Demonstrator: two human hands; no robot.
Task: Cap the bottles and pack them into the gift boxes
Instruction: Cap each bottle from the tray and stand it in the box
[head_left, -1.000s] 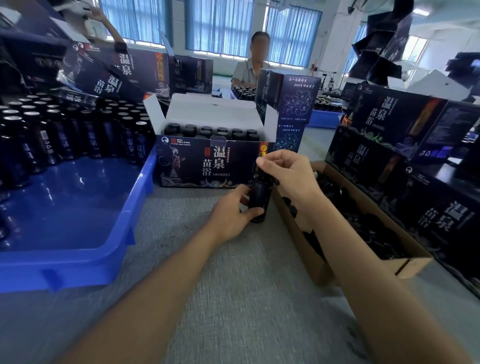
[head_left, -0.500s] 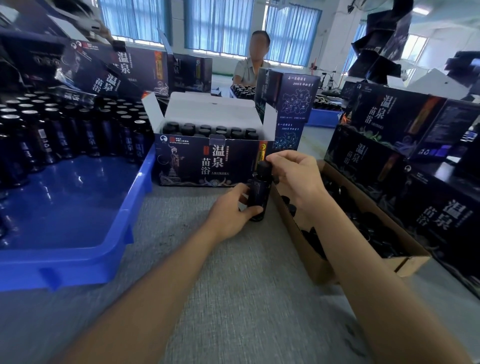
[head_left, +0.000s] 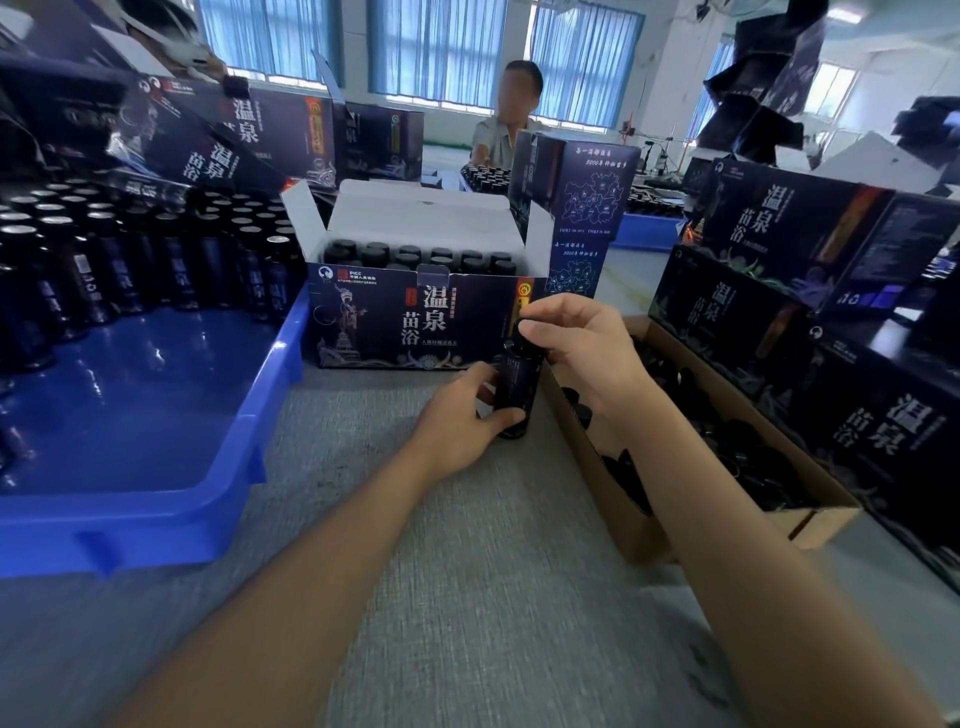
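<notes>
capping step. left hand (head_left: 460, 423) grips 1 dark bottle (head_left: 515, 387), upright at the middle of the table (head_left: 457, 571), just before the open gift box (head_left: 415, 322); right hand (head_left: 582, 353) pinches its black cap (head_left: 521, 335), seemingly not yet tight. next: finish twisting, then box it.

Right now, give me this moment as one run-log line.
step: capping | left hand: grips bottle | right hand: pinches cap on bottle top | gift box: open, behind bottle
</notes>
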